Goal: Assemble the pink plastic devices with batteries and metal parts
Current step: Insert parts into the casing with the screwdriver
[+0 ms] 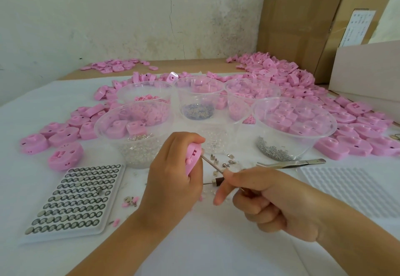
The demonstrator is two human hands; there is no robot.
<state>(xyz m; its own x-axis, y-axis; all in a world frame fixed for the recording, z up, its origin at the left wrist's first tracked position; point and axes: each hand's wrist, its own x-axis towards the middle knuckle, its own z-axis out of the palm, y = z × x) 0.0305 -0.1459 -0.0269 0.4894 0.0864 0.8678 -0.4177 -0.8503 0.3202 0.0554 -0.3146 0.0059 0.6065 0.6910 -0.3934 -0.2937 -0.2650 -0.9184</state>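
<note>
The left hand (173, 178) is up just right of the battery tray (73, 200), fingers curled tight round a pink device (193, 159) held on edge, open side facing right. In comes the right hand (270, 197), further right of the tray. Its thumb tip clamps a thin metal tool (213, 164), the forefinger sticks out loose below, and the other fingers are folded into the palm. The tool's tip touches the device's top corner. A second dark-handled point shows under that thumb; I cannot tell whether it is held or lying down.

The battery tray itself sits on the white table (216, 243), rows of button cells mostly full. Small metal parts (216, 161) are scattered right of the tray, just past the device. Further right lie the tweezers (292, 163), and beyond them a white tray (350, 193) with bare pockets. Behind the battery tray stand clear bowls (96, 126) with pink pieces and silvery bits, and loose pink housings (65, 135) spread around them.
</note>
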